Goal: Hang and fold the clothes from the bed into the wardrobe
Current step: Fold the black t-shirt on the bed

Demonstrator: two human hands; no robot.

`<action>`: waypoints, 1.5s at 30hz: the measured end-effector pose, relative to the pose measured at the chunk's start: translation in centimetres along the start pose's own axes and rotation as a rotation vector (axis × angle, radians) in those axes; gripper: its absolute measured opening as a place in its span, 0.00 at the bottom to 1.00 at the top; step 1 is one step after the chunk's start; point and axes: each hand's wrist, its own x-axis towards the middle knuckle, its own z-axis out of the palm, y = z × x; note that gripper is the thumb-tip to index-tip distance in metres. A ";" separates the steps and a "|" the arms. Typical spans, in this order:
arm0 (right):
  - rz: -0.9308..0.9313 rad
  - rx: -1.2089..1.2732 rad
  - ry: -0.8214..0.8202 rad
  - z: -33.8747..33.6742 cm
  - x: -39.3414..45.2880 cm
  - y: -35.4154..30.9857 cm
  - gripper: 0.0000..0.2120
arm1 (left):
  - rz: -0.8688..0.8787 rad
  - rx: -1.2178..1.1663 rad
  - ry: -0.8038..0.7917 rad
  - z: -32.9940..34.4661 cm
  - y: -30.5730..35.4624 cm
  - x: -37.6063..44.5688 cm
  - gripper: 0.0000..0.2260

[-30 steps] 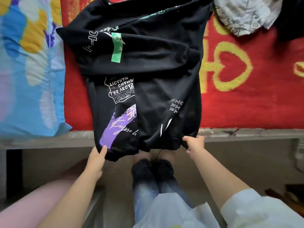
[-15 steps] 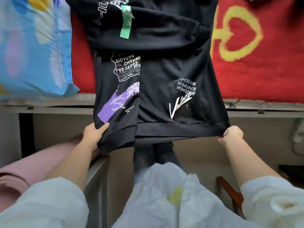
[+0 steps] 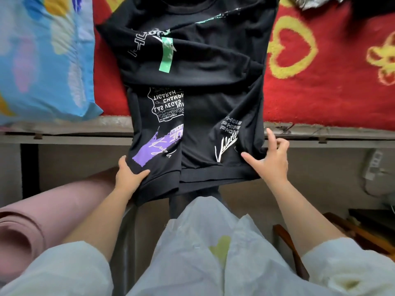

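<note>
A black printed sweatshirt (image 3: pixel 203 60) lies on the red blanket (image 3: pixel 320 92), sleeves folded across its chest, with the hem hanging past the bed edge toward me. My left hand (image 3: pixel 128 176) grips the hem's lower left corner, thumb on top. My right hand (image 3: pixel 271 163) holds the right side of the hem: the thumb lies on the front and the fabric's edge tucks into the hand, while the index finger points up beside the cloth. The hem stretches level between both hands.
A blue patterned pillow (image 3: pixel 42 60) lies left of the sweatshirt. More clothes, a grey-white piece (image 3: pixel 316 2) and a dark one (image 3: pixel 380 7), sit at the top right. The grey bed frame (image 3: pixel 74 133) runs across. A pink rolled mat (image 3: pixel 42 221) is lower left, and a wooden chair (image 3: pixel 288 253) lower right.
The hem was pulled off the bed toward me and spread wide. Since then my right hand has moved inward and loosened its fist, with the thumb now on the front. My left hand keeps its corner.
</note>
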 end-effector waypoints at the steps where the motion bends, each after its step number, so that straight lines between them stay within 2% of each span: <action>1: -0.146 -0.140 -0.024 0.0 -0.5 0.5 0.40 | 0.023 0.018 0.031 -0.2 0.0 -0.1 0.38; 3: -0.416 -0.300 -0.062 0.1 -1.0 2.3 0.33 | 0.020 0.056 0.077 -1.0 -0.3 -0.4 0.38; 4: -0.502 -0.377 -0.091 0.1 -1.1 3.3 0.26 | -0.016 0.061 0.069 -1.2 -0.6 -0.5 0.35; 5: -0.502 -0.435 -0.162 -0.2 -1.0 3.9 0.19 | -0.058 0.030 0.028 -1.4 -0.7 -0.5 0.30; 6: -0.375 -0.461 -0.257 -0.5 -1.0 4.1 0.14 | -0.106 -0.042 -0.043 -1.4 -0.7 -0.8 0.24; 7: -0.227 -0.467 -0.352 -0.4 -0.9 4.6 0.13 | -0.154 -0.129 -0.125 -1.3 -0.5 -1.2 0.20; 8: -0.080 -0.444 -0.445 -0.2 -0.8 4.7 0.15 | -0.187 -0.211 -0.192 -1.2 -0.4 -1.4 0.17; 10: 0.102 -0.294 -0.510 0.7 -0.4 4.3 0.22 | -0.216 -0.294 -0.263 -1.0 -0.2 -1.7 0.13; 13: 0.276 -0.034 -0.471 3.0 1.1 2.7 0.34 | -0.233 -0.335 -0.294 -1.4 0.8 -2.2 0.10; 16: 0.470 0.237 -0.444 5.9 3.8 1.1 0.40 | -0.242 -0.333 -0.310 -2.3 1.1 -2.0 0.04; 19: 0.610 0.457 -0.420 9.5 6.2 0.5 0.35 | -0.261 -0.352 -0.301 -3.2 1.1 -1.2 0.06; 21: 0.623 0.558 -0.347 11.6 6.9 0.3 0.23 | -0.285 -0.353 -0.271 -3.7 0.7 -0.6 0.08; 23: 0.623 0.562 -0.259 12.3 7.1 0.1 0.12 | -0.288 -0.356 -0.243 -3.9 0.6 -0.1 0.08; 27: 0.694 0.532 -0.138 11.1 5.7 2.1 0.17 | -0.238 -0.343 -0.054 -3.1 0.7 0.5 0.08; 30: 0.712 0.393 -0.022 6.7 4.5 5.1 0.19 | -0.132 -0.125 0.159 -3.0 0.0 0.6 0.13; 32: 0.607 0.199 0.029 2.8 4.4 7.5 0.17 | -0.064 0.031 0.200 -3.2 -0.7 0.3 0.14; 34: 0.480 0.111 0.063 -0.8 4.7 9.7 0.15 | -0.041 0.128 0.175 -2.9 -1.3 -0.5 0.13; 36: 0.393 0.048 0.014 -2.9 5.2 10.4 0.15 | -0.063 0.150 0.125 -1.9 -1.9 -1.1 0.09; 39: 0.338 -0.008 -0.083 -3.5 4.7 10.0 0.19 | -0.149 0.021 0.061 -0.6 -3.2 -1.5 0.12; 42: 0.413 0.002 -0.190 -3.1 2.5 10.2 0.21 | -0.251 -0.013 -0.043 -1.3 -3.9 -2.4 0.16; 45: 0.642 0.264 -0.252 -3.4 0.9 9.7 0.18 | -0.386 -0.108 -0.227 -2.8 -3.2 -3.3 0.16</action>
